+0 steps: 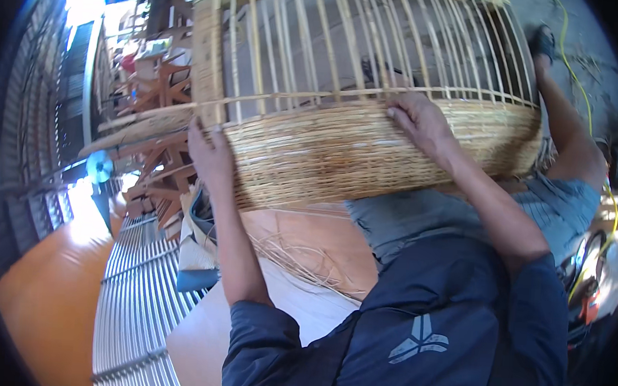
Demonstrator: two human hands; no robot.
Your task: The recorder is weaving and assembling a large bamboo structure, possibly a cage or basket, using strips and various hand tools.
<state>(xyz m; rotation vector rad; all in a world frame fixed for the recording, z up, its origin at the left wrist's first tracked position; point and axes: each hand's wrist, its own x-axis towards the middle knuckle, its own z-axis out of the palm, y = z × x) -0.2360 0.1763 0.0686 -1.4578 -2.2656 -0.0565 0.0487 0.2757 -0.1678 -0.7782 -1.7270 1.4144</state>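
A partly woven cane panel (333, 152) leans across my lap, dense weave in its lower part and bare upright stakes (293, 43) above. At its left edge, my left hand (212, 160) grips the wrapped side post (208, 52), thumb and fingers on either side. One long cane strand (294, 95) crosses the stakes just above the weave and passes by both hands. My right hand (426, 126) lies at the top of the weave right of the middle, its fingers curled in on this strand. Its fingertips are partly hidden.
Loose cane strips (312, 260) lie on a board below the panel. Wooden frame pieces (159, 162) are stacked on the left, near a ribbed metal sheet (140, 289) and an orange surface (55, 298). A yellow cord (578, 78) runs along the floor at right.
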